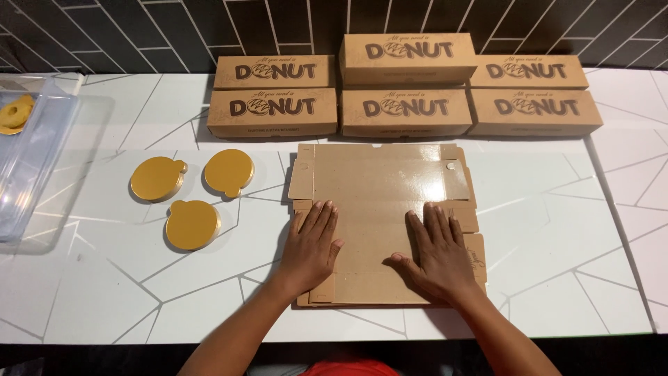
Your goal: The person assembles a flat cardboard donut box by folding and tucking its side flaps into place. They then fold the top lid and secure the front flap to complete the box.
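A flat, unfolded brown cardboard box blank lies on the white table in front of me, its glossy inner side up. My left hand rests palm down on its lower left part, fingers spread. My right hand presses flat on its lower right part. Neither hand grips anything. Left of the blank lie three round gold cake boards with small tabs.
Several closed brown cardboard boxes are stacked in two layers along the dark tiled wall at the back. A clear plastic container at the far left holds yellow ring-shaped pieces. The table's front edge runs just below my forearms.
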